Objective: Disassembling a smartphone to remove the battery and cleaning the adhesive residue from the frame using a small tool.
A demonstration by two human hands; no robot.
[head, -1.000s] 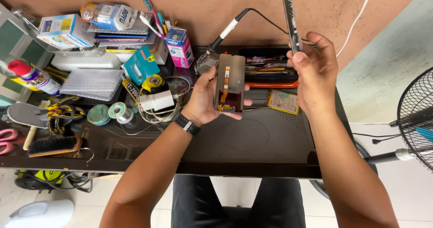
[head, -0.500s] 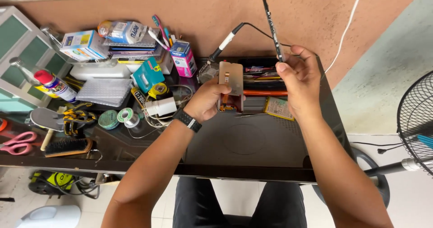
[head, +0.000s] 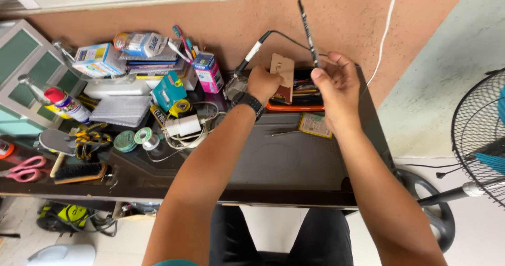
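My left hand [head: 264,83], with a black watch on its wrist, grips a small tan board-like piece [head: 283,77] and holds it over the far side of the black table [head: 294,161]. My right hand [head: 336,84] pinches a thin dark rod-shaped tool [head: 307,32] that points up toward the wall. A black cable runs from near that tool to a white-handled iron [head: 252,53] lying behind my left hand. An orange tray of tools [head: 294,107] sits below both hands.
Clutter fills the table's left: boxes [head: 100,60], a spray can [head: 63,102], solder spools [head: 142,137], a white charger [head: 181,125], a brush [head: 79,172], pink scissors [head: 23,169]. A small card [head: 315,125] lies near the tray. A fan [head: 481,145] stands at right.
My left hand has carried the tan piece away from me toward the tray at the back. My right hand has tilted the dark tool leftward. The camera has pitched up.
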